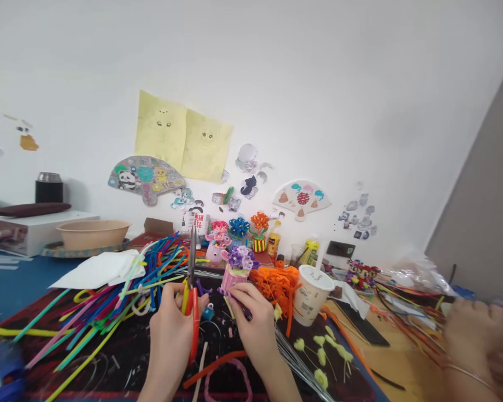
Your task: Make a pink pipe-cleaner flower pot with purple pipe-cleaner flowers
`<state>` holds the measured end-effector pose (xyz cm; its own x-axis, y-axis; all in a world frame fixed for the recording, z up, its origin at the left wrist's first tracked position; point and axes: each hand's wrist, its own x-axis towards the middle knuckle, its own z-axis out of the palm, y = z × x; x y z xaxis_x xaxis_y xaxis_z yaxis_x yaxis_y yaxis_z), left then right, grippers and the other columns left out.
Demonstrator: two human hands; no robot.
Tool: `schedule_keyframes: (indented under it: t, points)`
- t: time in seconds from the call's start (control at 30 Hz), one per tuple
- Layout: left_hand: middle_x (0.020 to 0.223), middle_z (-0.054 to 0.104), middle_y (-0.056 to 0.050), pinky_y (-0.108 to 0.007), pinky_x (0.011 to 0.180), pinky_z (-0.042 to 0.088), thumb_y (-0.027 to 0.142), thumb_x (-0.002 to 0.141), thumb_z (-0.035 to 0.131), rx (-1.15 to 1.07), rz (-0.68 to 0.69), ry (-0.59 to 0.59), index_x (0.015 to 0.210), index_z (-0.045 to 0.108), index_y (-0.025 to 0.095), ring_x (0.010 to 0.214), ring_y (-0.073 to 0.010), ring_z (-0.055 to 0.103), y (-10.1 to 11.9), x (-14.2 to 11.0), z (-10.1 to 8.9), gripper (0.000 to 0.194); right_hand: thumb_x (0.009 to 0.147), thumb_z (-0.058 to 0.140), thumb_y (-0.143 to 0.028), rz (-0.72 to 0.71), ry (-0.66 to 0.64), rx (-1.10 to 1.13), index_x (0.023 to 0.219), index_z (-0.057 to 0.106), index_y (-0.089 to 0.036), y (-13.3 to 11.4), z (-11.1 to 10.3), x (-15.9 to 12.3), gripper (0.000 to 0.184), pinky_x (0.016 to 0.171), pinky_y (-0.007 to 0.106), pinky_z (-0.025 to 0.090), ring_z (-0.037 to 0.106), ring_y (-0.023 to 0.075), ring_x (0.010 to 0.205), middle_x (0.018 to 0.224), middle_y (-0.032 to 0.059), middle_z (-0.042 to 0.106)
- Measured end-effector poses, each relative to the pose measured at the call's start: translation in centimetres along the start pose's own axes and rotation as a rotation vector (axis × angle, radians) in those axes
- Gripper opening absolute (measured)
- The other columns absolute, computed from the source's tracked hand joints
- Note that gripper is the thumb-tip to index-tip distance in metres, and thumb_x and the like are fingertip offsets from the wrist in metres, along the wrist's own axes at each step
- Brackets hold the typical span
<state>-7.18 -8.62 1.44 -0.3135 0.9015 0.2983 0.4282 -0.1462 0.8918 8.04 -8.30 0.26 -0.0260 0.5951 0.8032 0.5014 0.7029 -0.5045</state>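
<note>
My left hand (170, 329) is closed around a pair of scissors (192, 262) with red and yellow handles, its dark blades pointing up. To its right, my right hand (254, 321) pinches a small purple fuzzy piece (222, 291), probably pipe cleaner; the fingers hide part of it. Another purple bit (203, 287) shows between the hands, near a small blue object (208, 311). Just beyond my right hand stands a pink pot (233, 277) with purple pipe cleaner flowers (241, 258).
Colourful pipe cleaners (104, 312) spread to the left. Orange fuzzy pieces (276, 282) lie beside a lidded paper cup (312, 296). Yellow flower pieces (321, 354) and thin wires (297, 363) are at front right. Another person's hand (471, 329) is at far right.
</note>
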Motion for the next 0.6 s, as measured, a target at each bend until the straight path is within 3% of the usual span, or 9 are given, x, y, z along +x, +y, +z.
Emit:
schedule_keyframes:
  t: [0.17, 0.3, 0.4, 0.5, 0.6]
  points:
    - [0.068, 0.065, -0.01, -0.03, 0.054, 0.039, 0.042, 0.081, 0.037, 0.5, -0.097, 0.026, 0.092, 0.043, 0.021, 0.066, -0.0306, 0.064, 1.1, 0.7, -1.1, 0.024, 0.08, 0.059, -0.028, 0.204, 0.076, 0.144, 0.078, 0.07, -0.017, 0.9, -0.3, 1.0, 0.016, 0.072, 0.03, 0.051, 0.063, 0.0197, 0.078, 0.084, 0.008, 0.068]
    - [0.066, 0.062, -0.009, -0.031, 0.051, 0.035, 0.032, 0.083, 0.028, 0.724, -0.095, -0.031, 0.093, 0.04, 0.021, 0.064, -0.0319, 0.063, 2.2, 0.8, -1.7, 0.019, 0.073, 0.065, -0.042, 0.443, -0.064, 0.416, 0.076, 0.071, -0.014, 1.3, -1.2, 3.0, 0.028, 0.048, 0.024, 0.045, 0.057, 0.0142, 0.051, 0.06, 0.0027, 0.064]
    - [0.063, 0.061, -0.008, -0.032, 0.052, 0.036, 0.032, 0.084, 0.025, 0.775, -0.095, -0.037, 0.088, 0.039, 0.021, 0.064, -0.0318, 0.063, 1.9, 1.0, -1.8, 0.017, 0.074, 0.063, -0.046, 0.502, -0.151, 0.513, 0.077, 0.07, -0.013, 1.6, -1.5, 4.4, 0.034, 0.039, 0.021, 0.035, 0.046, 0.0097, 0.039, 0.046, -0.0014, 0.055]
    - [0.06, 0.061, -0.008, -0.033, 0.052, 0.037, 0.047, 0.082, 0.029, 0.729, -0.144, -0.067, 0.082, 0.038, 0.023, 0.061, -0.0321, 0.063, 0.5, 1.7, -1.5, 0.026, 0.074, 0.065, -0.046, 0.475, -0.039, 0.533, 0.078, 0.069, -0.013, 2.4, -1.4, 4.5, 0.033, 0.039, 0.022, 0.037, 0.045, 0.0091, 0.039, 0.052, 0.0002, 0.059]
    - [0.065, 0.064, -0.006, -0.033, 0.056, 0.04, 0.056, 0.077, 0.036, 0.629, -0.159, -0.187, 0.08, 0.04, 0.025, 0.062, -0.0306, 0.063, -0.8, 2.1, -0.9, 0.032, 0.073, 0.066, -0.044, 0.482, 0.034, 0.502, 0.076, 0.067, -0.014, 3.6, -1.3, 3.8, 0.031, 0.04, 0.023, 0.04, 0.047, 0.01, 0.04, 0.053, 0.0007, 0.059]
